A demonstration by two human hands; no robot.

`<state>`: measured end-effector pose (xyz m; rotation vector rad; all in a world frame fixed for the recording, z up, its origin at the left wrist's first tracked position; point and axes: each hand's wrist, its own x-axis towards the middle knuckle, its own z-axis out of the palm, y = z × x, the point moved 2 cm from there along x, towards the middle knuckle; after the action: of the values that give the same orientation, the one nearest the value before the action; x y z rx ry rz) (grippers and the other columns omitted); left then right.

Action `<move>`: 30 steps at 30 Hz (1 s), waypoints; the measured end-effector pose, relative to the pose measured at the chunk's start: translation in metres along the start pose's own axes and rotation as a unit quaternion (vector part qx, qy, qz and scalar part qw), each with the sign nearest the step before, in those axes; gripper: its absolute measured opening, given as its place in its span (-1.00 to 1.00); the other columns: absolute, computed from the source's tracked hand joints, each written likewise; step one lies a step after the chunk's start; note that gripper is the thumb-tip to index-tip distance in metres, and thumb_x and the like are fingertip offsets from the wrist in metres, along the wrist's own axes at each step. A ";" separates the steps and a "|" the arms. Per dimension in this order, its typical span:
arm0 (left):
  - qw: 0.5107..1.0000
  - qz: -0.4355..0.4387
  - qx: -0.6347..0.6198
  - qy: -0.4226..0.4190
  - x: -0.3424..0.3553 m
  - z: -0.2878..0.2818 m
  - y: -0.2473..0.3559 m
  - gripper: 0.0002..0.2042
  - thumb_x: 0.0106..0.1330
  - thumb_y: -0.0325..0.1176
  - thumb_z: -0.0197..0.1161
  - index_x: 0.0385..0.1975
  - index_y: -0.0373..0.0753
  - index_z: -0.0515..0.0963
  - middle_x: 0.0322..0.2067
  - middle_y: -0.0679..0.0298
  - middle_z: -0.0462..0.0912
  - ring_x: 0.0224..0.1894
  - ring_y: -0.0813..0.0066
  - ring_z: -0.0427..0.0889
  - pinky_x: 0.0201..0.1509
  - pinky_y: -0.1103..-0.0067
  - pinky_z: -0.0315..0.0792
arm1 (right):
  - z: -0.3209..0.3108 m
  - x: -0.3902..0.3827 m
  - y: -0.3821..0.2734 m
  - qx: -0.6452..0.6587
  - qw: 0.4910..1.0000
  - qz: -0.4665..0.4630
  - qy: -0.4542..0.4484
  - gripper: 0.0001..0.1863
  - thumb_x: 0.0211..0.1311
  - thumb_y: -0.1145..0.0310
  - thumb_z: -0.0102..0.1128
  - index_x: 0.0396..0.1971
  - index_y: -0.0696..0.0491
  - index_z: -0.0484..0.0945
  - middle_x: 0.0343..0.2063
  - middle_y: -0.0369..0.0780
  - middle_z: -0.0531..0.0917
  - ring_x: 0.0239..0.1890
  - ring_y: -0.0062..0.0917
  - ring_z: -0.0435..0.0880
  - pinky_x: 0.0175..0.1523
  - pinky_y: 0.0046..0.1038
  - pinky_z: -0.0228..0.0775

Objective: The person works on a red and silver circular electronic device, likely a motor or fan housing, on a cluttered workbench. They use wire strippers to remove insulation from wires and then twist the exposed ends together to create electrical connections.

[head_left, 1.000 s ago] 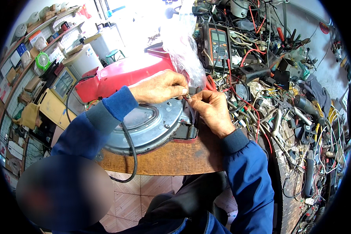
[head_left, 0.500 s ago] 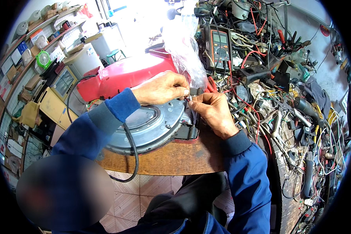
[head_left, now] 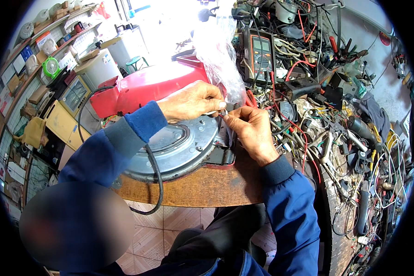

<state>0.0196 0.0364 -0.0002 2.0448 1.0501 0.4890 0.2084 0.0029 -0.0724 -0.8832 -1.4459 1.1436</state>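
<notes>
On the bench lies a red appliance (head_left: 147, 87) with a round grey metal plate (head_left: 195, 154) facing up. Over the far right edge of that plate, my left hand (head_left: 193, 101) is closed in a pinch. My right hand (head_left: 253, 131) pinches too, its fingertips almost touching those of the left. Between them shows a bit of thin wire (head_left: 222, 113), mostly hidden by the fingers. Just below sits an open dark compartment (head_left: 221, 156) at the plate's right side. A black cord (head_left: 158, 179) loops over the front edge of the bench.
A multimeter (head_left: 261, 55) stands beyond my right hand, beside a clear plastic bag (head_left: 218, 60). Tangled cables, tools and parts (head_left: 326, 147) heap up along the right. The wooden bench (head_left: 202, 191) ends in a curved edge near me. Loaded shelves (head_left: 27, 69) line the left wall.
Both hands have shifted only slightly and stay pinched together at the same spot. The view has moved a little; the appliance rests where it was.
</notes>
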 end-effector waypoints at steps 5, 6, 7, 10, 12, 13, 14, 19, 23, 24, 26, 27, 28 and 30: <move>0.997 -0.020 -0.073 -0.017 0.000 -0.002 -0.006 -0.74 0.52 -0.24 0.26 -0.21 -0.37 0.63 -0.33 0.29 0.68 -0.25 0.59 0.61 -0.12 0.61 0.50 | 0.001 0.002 0.001 -0.001 1.000 -0.005 0.016 -0.88 0.26 0.51 0.41 -0.40 0.26 0.71 -0.52 -0.30 0.71 -0.50 -0.73 0.55 -0.41 -0.57 0.40; 0.995 -0.025 -0.092 -0.023 0.000 -0.002 -0.005 -0.75 0.52 -0.24 0.27 -0.19 -0.37 0.62 -0.32 0.29 0.68 -0.24 0.60 0.61 -0.12 0.61 0.50 | 0.001 0.002 0.002 -0.001 1.000 -0.008 0.016 -0.89 0.27 0.51 0.40 -0.40 0.26 0.71 -0.52 -0.29 0.72 -0.49 -0.74 0.55 -0.40 -0.57 0.41; 0.994 -0.031 -0.104 -0.028 0.000 -0.002 -0.004 -0.75 0.51 -0.25 0.27 -0.18 -0.37 0.62 -0.30 0.29 0.67 -0.24 0.61 0.61 -0.12 0.62 0.50 | 0.000 0.002 0.003 -0.001 1.000 -0.012 0.017 -0.89 0.27 0.52 0.40 -0.41 0.26 0.71 -0.51 -0.29 0.72 -0.48 -0.74 0.55 -0.39 -0.57 0.41; 0.991 -0.039 -0.124 -0.033 -0.003 -0.004 -0.002 -0.76 0.50 -0.26 0.29 -0.15 -0.37 0.62 -0.28 0.31 0.68 -0.24 0.63 0.61 -0.12 0.64 0.49 | -0.003 0.002 -0.002 0.066 0.997 0.037 -0.024 -0.90 0.27 0.54 0.40 -0.40 0.27 0.72 -0.48 -0.28 0.73 -0.45 -0.74 0.57 -0.35 -0.58 0.43; 0.992 -0.031 -0.120 -0.028 -0.002 -0.003 -0.005 -0.77 0.49 -0.27 0.31 -0.14 -0.36 0.63 -0.28 0.32 0.68 -0.24 0.65 0.61 -0.12 0.65 0.50 | -0.002 0.000 -0.006 0.068 0.996 0.049 -0.040 -0.90 0.27 0.54 0.40 -0.39 0.27 0.72 -0.47 -0.28 0.74 -0.44 -0.74 0.57 -0.34 -0.58 0.43; 0.992 -0.030 -0.123 -0.022 -0.002 -0.003 -0.005 -0.78 0.48 -0.28 0.32 -0.13 -0.35 0.63 -0.28 0.32 0.68 -0.23 0.65 0.61 -0.12 0.65 0.50 | -0.002 0.000 -0.006 0.068 0.995 0.055 -0.047 -0.90 0.28 0.54 0.40 -0.39 0.27 0.72 -0.46 -0.28 0.74 -0.44 -0.74 0.57 -0.34 -0.58 0.43; 0.991 -0.030 -0.126 -0.017 -0.002 -0.003 -0.005 -0.78 0.48 -0.29 0.32 -0.13 -0.35 0.63 -0.28 0.33 0.68 -0.23 0.66 0.61 -0.12 0.65 0.50 | -0.003 -0.001 -0.006 0.059 0.995 0.059 -0.050 -0.89 0.28 0.53 0.40 -0.39 0.27 0.72 -0.47 -0.29 0.73 -0.44 -0.74 0.56 -0.34 -0.58 0.42; 0.990 -0.027 -0.141 0.007 -0.003 -0.001 -0.008 -0.79 0.46 -0.31 0.35 -0.10 -0.33 0.63 -0.27 0.34 0.68 -0.24 0.66 0.60 -0.14 0.66 0.50 | -0.005 -0.002 -0.009 0.003 0.995 0.078 -0.054 -0.86 0.30 0.47 0.39 -0.39 0.26 0.73 -0.51 -0.31 0.72 -0.47 -0.74 0.53 -0.37 -0.55 0.40; 0.988 -0.023 -0.151 0.015 -0.004 0.002 -0.004 -0.78 0.46 -0.33 0.35 -0.06 -0.33 0.62 -0.25 0.32 0.68 -0.24 0.66 0.60 -0.15 0.68 0.50 | -0.005 0.002 0.002 -0.063 0.998 -0.008 -0.031 -0.83 0.31 0.43 0.39 -0.40 0.24 0.73 -0.54 -0.31 0.70 -0.48 -0.73 0.52 -0.38 -0.53 0.38; 0.988 -0.023 -0.149 0.018 -0.004 0.002 -0.002 -0.78 0.46 -0.33 0.35 -0.05 -0.33 0.62 -0.24 0.32 0.68 -0.23 0.65 0.60 -0.16 0.68 0.50 | -0.005 0.001 0.000 -0.068 0.997 -0.006 -0.028 -0.83 0.31 0.43 0.39 -0.40 0.24 0.73 -0.54 -0.31 0.70 -0.49 -0.73 0.51 -0.39 -0.52 0.38; 0.988 -0.027 -0.154 0.019 -0.004 0.002 -0.003 -0.77 0.46 -0.33 0.35 -0.04 -0.34 0.61 -0.23 0.30 0.68 -0.24 0.65 0.60 -0.16 0.68 0.50 | -0.003 0.002 -0.001 -0.077 0.997 -0.008 -0.023 -0.82 0.31 0.42 0.39 -0.41 0.24 0.72 -0.56 -0.31 0.70 -0.49 -0.73 0.51 -0.39 -0.51 0.37; 0.987 -0.029 -0.155 0.020 -0.004 0.002 -0.002 -0.76 0.45 -0.33 0.35 -0.03 -0.34 0.60 -0.22 0.30 0.67 -0.24 0.65 0.60 -0.16 0.68 0.50 | -0.002 0.003 -0.001 -0.079 0.997 -0.013 -0.022 -0.82 0.31 0.41 0.39 -0.42 0.24 0.72 -0.57 -0.31 0.69 -0.50 -0.72 0.51 -0.40 -0.50 0.37; 0.986 -0.029 -0.164 0.022 -0.004 0.002 -0.003 -0.76 0.45 -0.33 0.35 -0.03 -0.35 0.60 -0.22 0.29 0.67 -0.24 0.65 0.59 -0.16 0.68 0.49 | -0.001 0.003 -0.001 -0.080 0.996 -0.018 -0.021 -0.81 0.30 0.41 0.39 -0.42 0.24 0.72 -0.57 -0.30 0.69 -0.50 -0.72 0.51 -0.40 -0.50 0.37; 0.982 -0.026 -0.184 0.027 -0.003 0.003 -0.007 -0.75 0.44 -0.33 0.36 -0.03 -0.35 0.60 -0.23 0.29 0.67 -0.25 0.64 0.59 -0.17 0.68 0.49 | -0.001 0.004 0.001 -0.097 0.995 -0.027 -0.015 -0.82 0.30 0.41 0.39 -0.41 0.24 0.72 -0.58 -0.29 0.69 -0.51 -0.71 0.52 -0.40 -0.48 0.39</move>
<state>0.0158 0.0348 -0.0071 1.6827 0.9619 0.6605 0.2083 0.0073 -0.0721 -0.9579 -1.6167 0.9914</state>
